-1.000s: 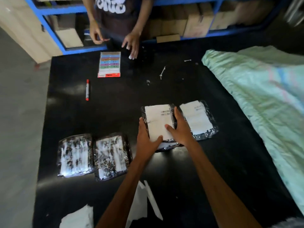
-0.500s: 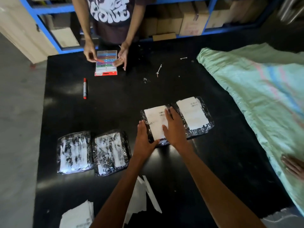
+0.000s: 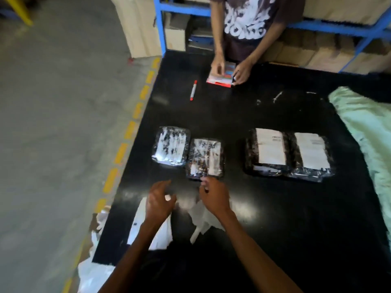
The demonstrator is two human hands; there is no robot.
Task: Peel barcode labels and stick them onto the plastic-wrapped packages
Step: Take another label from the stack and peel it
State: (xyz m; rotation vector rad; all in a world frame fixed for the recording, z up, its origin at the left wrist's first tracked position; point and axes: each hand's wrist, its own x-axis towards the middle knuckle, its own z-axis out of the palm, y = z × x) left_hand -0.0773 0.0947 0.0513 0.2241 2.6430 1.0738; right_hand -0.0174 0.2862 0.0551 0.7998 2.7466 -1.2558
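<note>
head, right hand point(image 3: 215, 196) near unlabelled package point(image 3: 204, 158)

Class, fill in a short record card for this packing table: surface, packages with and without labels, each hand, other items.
Surface: black table
Unlabelled: left package and middle-left package, side by side
Labelled: middle-right package and right package
Left hand: over white paper sheets, grip unclear
Right hand: fingertips at middle-left package's near edge, grip unclear
Other: marker, green sack, second person handling a coloured sheet
</note>
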